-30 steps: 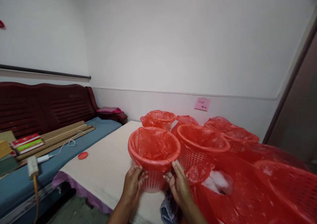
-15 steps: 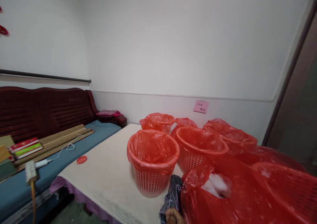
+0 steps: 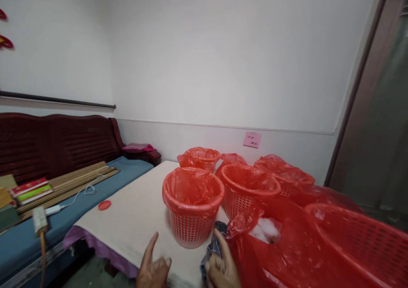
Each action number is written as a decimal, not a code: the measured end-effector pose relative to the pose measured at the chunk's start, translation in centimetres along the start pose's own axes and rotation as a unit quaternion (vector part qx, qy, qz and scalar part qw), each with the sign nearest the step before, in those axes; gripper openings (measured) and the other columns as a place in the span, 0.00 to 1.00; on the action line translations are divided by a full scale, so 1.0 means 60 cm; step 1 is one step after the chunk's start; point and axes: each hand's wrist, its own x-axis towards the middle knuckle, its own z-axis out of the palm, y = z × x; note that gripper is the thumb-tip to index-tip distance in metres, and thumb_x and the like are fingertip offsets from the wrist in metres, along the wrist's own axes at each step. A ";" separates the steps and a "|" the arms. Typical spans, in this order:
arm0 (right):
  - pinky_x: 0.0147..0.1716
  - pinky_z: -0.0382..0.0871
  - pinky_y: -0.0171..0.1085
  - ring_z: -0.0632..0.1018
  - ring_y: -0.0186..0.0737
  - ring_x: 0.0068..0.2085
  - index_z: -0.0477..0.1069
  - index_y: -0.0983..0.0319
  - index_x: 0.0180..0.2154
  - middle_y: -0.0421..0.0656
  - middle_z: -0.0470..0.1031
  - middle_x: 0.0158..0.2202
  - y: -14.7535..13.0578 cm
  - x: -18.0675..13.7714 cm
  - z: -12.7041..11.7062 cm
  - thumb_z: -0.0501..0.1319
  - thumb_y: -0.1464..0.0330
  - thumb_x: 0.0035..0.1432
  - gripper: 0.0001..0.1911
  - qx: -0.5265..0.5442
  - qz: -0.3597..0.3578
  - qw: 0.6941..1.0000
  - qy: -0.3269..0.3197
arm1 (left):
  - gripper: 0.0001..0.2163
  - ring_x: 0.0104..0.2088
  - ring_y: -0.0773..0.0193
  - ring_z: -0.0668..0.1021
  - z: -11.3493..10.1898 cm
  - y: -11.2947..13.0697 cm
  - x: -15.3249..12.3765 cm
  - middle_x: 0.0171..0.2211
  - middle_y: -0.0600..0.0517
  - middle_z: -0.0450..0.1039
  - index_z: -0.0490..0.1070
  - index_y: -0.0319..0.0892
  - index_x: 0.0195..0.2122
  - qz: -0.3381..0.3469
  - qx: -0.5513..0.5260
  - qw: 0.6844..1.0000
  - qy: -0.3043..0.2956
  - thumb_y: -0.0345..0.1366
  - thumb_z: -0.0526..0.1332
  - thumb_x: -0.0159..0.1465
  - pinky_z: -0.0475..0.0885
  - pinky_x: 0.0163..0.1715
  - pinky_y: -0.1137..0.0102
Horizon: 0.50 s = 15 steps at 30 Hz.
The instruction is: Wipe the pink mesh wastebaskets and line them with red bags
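My left hand [image 3: 153,263] is over the table's near edge, index finger stretched out and the other fingers bent, holding nothing. To its right, my right hand [image 3: 223,263] points its index finger up, with the other fingers curled. It overlaps a dark grey patterned cloth [image 3: 211,250]; nothing shows gripped in it. The cloth lies between a red lattice basket [image 3: 191,226], lined with a red plastic bag [image 3: 191,186], and a large red plastic bag [image 3: 287,254]. White material [image 3: 265,230] shows in that bag's opening.
Several more red baskets [image 3: 250,182] with bag liners crowd the table's [image 3: 130,220] right and back. A red lid-like disc [image 3: 104,205] lies at left. A wooden sofa [image 3: 57,143] with blue cushion, books [image 3: 32,190] and a power strip [image 3: 40,221] stands beyond. A pink note [image 3: 252,139] is on the wall.
Both hands have come up into view with index fingers stretched out; earlier only one closed hand showed by the cloth. The camera has turned slightly right.
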 end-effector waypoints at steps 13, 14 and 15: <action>0.26 0.65 0.32 0.65 0.31 0.22 0.44 0.52 0.66 0.31 0.61 0.22 -0.330 0.004 0.053 0.58 0.70 0.58 0.38 -0.270 -0.404 0.873 0.046 | 0.42 0.19 0.70 0.60 0.093 0.246 -0.023 0.19 0.64 0.54 0.39 0.48 0.69 0.282 0.144 0.945 -0.079 0.35 0.63 0.58 0.60 0.25 0.77; 0.27 0.66 0.33 0.65 0.31 0.22 0.44 0.52 0.66 0.31 0.60 0.22 -0.330 0.004 0.050 0.57 0.70 0.59 0.38 -0.285 -0.409 0.866 0.047 | 0.41 0.19 0.70 0.60 0.096 0.245 -0.024 0.19 0.63 0.54 0.39 0.48 0.69 0.293 0.154 0.941 -0.069 0.35 0.62 0.58 0.59 0.25 0.77; 0.28 0.66 0.33 0.66 0.31 0.22 0.44 0.53 0.67 0.31 0.60 0.22 -0.329 0.004 0.048 0.57 0.70 0.59 0.38 -0.298 -0.411 0.860 0.050 | 0.40 0.19 0.69 0.59 0.099 0.244 -0.025 0.19 0.63 0.54 0.39 0.48 0.69 0.300 0.161 0.938 -0.062 0.35 0.61 0.59 0.59 0.25 0.77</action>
